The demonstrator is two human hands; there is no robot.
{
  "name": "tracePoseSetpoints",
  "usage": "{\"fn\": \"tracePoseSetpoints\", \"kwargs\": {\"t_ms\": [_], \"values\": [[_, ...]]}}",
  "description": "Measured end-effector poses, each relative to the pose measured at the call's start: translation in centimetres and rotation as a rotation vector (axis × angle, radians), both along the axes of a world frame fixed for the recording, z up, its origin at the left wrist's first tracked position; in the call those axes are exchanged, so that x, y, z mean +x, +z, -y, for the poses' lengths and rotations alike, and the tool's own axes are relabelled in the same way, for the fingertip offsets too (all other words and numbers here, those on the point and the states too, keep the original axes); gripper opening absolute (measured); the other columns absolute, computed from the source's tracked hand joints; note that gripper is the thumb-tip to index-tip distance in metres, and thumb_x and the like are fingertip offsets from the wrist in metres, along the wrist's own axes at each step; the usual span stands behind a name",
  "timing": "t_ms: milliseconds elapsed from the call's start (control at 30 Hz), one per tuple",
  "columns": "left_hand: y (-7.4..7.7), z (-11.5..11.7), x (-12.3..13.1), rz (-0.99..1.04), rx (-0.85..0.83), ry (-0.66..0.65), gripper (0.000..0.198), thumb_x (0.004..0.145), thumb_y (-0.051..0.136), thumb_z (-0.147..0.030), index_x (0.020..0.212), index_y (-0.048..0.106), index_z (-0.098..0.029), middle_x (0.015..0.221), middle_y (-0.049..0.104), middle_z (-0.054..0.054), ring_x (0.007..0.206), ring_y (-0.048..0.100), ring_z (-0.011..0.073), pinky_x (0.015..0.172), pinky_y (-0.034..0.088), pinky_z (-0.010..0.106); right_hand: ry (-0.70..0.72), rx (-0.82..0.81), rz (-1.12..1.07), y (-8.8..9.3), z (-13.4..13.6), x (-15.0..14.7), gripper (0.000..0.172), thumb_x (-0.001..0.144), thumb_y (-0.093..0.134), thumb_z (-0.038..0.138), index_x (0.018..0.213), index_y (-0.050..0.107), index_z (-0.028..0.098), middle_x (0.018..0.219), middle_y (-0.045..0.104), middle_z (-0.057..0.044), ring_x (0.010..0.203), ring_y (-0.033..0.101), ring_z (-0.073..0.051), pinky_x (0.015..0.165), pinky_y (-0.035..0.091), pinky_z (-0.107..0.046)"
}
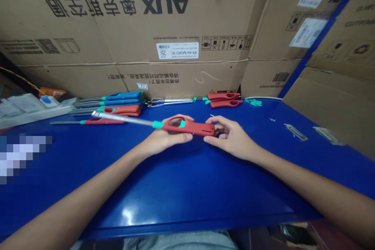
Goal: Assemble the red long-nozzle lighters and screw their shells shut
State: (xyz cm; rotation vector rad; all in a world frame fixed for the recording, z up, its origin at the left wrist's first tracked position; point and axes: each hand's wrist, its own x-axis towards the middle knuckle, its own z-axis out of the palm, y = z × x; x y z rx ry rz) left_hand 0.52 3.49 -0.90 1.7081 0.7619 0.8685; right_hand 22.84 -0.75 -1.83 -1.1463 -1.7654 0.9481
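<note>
A red long-nosed lighter (191, 126) with a teal collar and trigger lies across both my hands above the blue table (181, 187). Its metal tube (123, 118) points left. My left hand (166, 137) is wrapped round the handle's loop end. At the butt end of the handle my right hand (231, 134) pinches with thumb and fingers.
Blue and red lighters (121, 101) are stacked at the back left, with one red lighter (102, 122) lying in front. Two red lighters (224, 99), bare metal tubes (172, 101) and small teal parts (254, 102) lie at the back. Cardboard boxes (164, 27) wall the table behind and right.
</note>
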Motion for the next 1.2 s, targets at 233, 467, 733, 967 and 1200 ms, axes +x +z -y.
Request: {"fn": "tracePoseSetpoints", "kwargs": {"t_ms": [233,467,733,967,1200], "values": [[-1.1,0.7,0.0,-0.517,0.626,-0.185,0.063,0.074,0.071,-0.046,0.130,0.051,-0.025,0.122,0.059,0.010,0.113,0.049,0.0289,0.099,0.038,0.045,0.100,0.283,0.374,0.5,0.7,0.3,0.034,0.085,0.064,0.026,0.118,0.058,0.021,0.109,0.063,-0.007,0.088,0.060,-0.019,0.079,0.050,-0.034],[-0.5,-0.9,-1.6,-0.660,0.636,-0.123,0.048,0.086,0.058,-0.032,0.133,0.051,-0.025,0.125,0.059,0.011,0.115,0.049,0.0286,0.097,0.040,0.046,0.158,0.254,0.582,0.4,0.1,1.2,0.036,0.086,0.063,0.028,0.121,0.061,0.022,0.118,0.057,-0.011,0.112,0.054,-0.025,0.100,0.043,-0.043],[-0.4,-2.8,-2.9,-0.543,0.580,0.049,0.026,0.082,0.063,-0.038,0.100,0.071,-0.022,0.101,0.072,0.007,0.092,0.065,0.0239,0.083,0.048,0.034,0.149,0.173,0.680,0.5,-1.2,2.8,0.037,0.086,0.062,0.033,0.121,0.062,0.021,0.118,0.060,-0.011,0.112,0.055,-0.027,0.097,0.043,-0.044],[0.3,-3.3,-3.5,-0.416,0.413,0.050,0.018,0.081,0.066,-0.036,0.083,0.075,-0.020,0.078,0.073,0.003,0.070,0.063,0.0181,0.065,0.045,0.026,0.069,0.144,0.705,1.0,-1.8,3.5,0.036,0.081,0.066,0.041,0.109,0.068,0.019,0.099,0.064,-0.010,0.089,0.059,-0.024,0.077,0.047,-0.037],[-0.2,-1.3,-1.9,-0.686,0.695,-0.102,0.049,0.080,0.063,-0.052,0.116,0.064,-0.018,0.117,0.063,0.012,0.109,0.056,0.0297,0.095,0.043,0.041,0.058,0.240,0.585,-0.1,-1.2,1.8,0.055,0.073,0.075,0.050,0.119,0.066,0.021,0.108,0.069,-0.009,0.099,0.063,-0.025,0.089,0.048,-0.039]]}}
